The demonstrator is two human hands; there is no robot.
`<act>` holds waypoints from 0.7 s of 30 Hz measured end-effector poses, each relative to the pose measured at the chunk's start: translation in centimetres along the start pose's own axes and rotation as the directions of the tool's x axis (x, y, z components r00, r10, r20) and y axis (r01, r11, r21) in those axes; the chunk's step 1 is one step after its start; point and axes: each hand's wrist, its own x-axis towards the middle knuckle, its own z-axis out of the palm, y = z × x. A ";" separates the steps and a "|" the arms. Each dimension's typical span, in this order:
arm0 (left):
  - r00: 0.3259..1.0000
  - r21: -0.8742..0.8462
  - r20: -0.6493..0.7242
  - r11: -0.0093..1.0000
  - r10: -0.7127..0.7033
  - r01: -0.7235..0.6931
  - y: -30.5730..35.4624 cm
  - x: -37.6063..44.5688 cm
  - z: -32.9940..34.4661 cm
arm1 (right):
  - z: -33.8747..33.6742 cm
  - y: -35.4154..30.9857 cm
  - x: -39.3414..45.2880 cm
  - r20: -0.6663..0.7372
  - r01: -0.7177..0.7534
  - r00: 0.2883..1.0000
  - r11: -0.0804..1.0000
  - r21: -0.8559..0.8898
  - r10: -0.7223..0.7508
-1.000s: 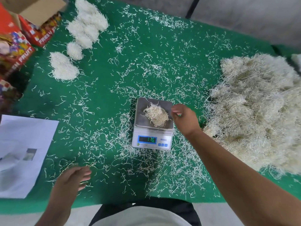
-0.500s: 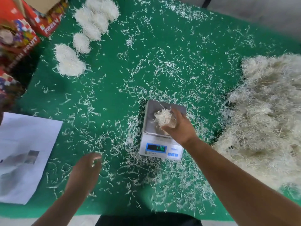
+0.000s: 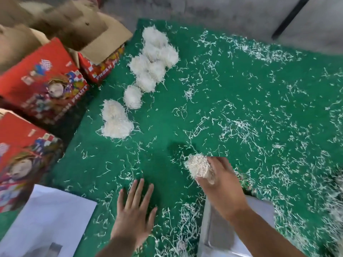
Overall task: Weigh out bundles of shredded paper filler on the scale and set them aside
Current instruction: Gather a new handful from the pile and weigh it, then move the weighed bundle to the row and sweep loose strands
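My right hand [image 3: 221, 184] grips a small bundle of shredded paper filler [image 3: 197, 165] and holds it above the green table [image 3: 241, 108], left of the scale. The scale [image 3: 217, 229] lies partly hidden under my right forearm at the bottom, its pan bare where it shows. My left hand [image 3: 134, 210] hovers flat with fingers spread over the table near the front edge. Several finished white bundles [image 3: 148, 71] lie in a row at the far left, the nearest one [image 3: 116, 123] largest.
Loose paper shreds litter the whole green surface. Red printed cardboard boxes [image 3: 44, 84] stand off the table's left edge, one with open flaps. A white sheet of paper [image 3: 52, 225] lies at the bottom left. The big filler heap shows only at the right edge [image 3: 337, 206].
My right hand has lifted the bundle off the scale and carried it left and forward. The view has swung left toward the finished bundles. My left hand has moved forward with fingers spread.
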 end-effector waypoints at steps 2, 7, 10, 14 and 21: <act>0.999 0.027 -0.044 1.000 0.012 -0.011 -0.2 0.2 0.5 | 2.2 -1.7 3.7 0.019 0.030 0.999 0.999 0.030 -0.030; 0.954 0.092 -0.298 0.995 -0.011 0.040 0.0 2.0 1.1 | 8.3 -7.4 13.7 -0.006 0.131 0.991 0.984 0.119 -0.132; 0.919 0.118 -0.395 0.992 0.002 0.049 0.0 3.8 1.6 | 11.2 -10.9 19.1 -0.041 0.158 0.987 0.975 0.156 -0.153; 0.895 0.164 -0.444 0.986 0.044 0.033 -0.9 5.5 1.6 | 13.2 -13.1 22.4 0.036 0.119 0.991 0.976 0.185 -0.128; 0.910 0.208 -0.403 0.978 0.101 -0.017 -1.4 3.4 3.2 | 10.0 -7.9 18.3 0.079 0.050 0.995 0.980 0.192 -0.067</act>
